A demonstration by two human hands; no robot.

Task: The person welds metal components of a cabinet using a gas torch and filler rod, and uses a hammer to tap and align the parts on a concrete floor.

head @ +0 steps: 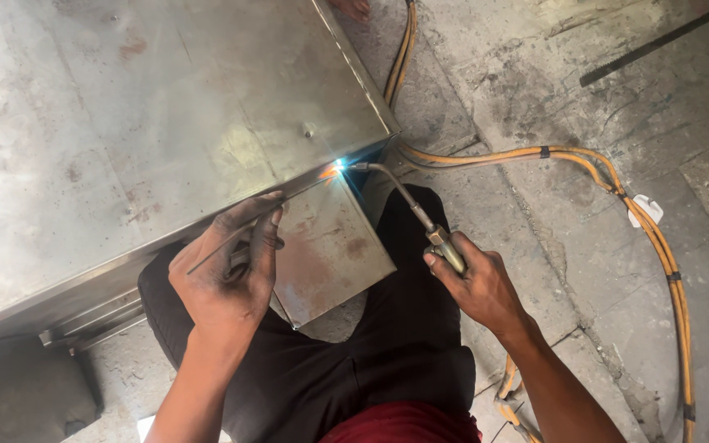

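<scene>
My left hand (227, 275) pinches a thin filler rod (289, 199) that slants up and right to a glowing spot (338, 166) on the edge of a big steel box (125, 123). In my right hand (476, 283) is a gas torch (408, 201); its bent nozzle points left, with a small bright flame at that same spot. A smaller rusty steel plate (330, 246) lies just under the glowing seam, over my dark trousers.
Paired orange hoses (617, 189) loop across the cracked concrete floor (535, 74) on the right and run back to the torch. A white scrap (647, 209) lies by the hoses. Another person's toes (353, 8) show at the top edge.
</scene>
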